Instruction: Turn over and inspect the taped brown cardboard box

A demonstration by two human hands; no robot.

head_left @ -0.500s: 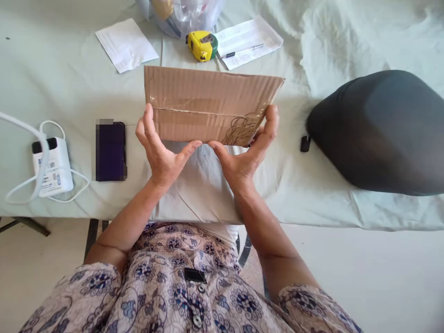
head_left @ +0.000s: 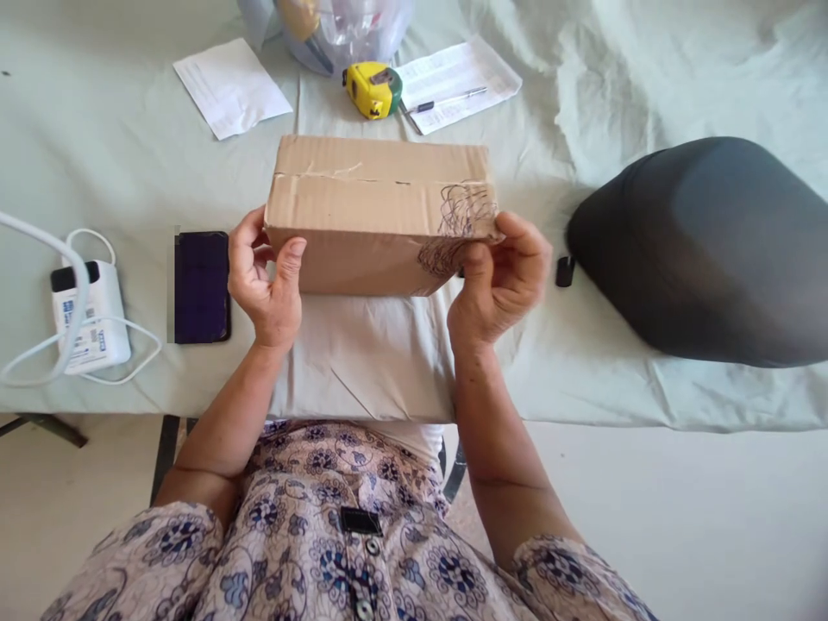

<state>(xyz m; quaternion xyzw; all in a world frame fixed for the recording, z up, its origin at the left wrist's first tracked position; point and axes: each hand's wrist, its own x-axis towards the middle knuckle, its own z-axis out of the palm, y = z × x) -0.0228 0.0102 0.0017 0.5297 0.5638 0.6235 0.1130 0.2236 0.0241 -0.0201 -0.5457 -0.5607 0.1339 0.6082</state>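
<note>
At the worktop (head_left: pixel 372 366), my left hand (head_left: pixel 263 297) and right hand (head_left: pixel 495 302) grasp the cardboard box (head_left: pixel 362 216) by its ends, its visible faces closed.

1. Cardboard box (head_left: pixel 362 259): was brown, with dark looping scribbles at its right end.
2. Cloth (head_left: pixel 362 362) around the box: was pale grey-green.
3. Tape measure (head_left: pixel 373 90) beyond the box: was yellow and green.
4. Phone (head_left: pixel 202 287) left of the box: was dark violet, edged black.
5. Device (head_left: pixel 97 323) farther left of the box: was white and black.
6. Bulky object (head_left: pixel 705 250) right of the box: was dark grey.
7. Shirt (head_left: pixel 304 561) on the box's near side: bore blue floral motifs on pale pink.
</note>
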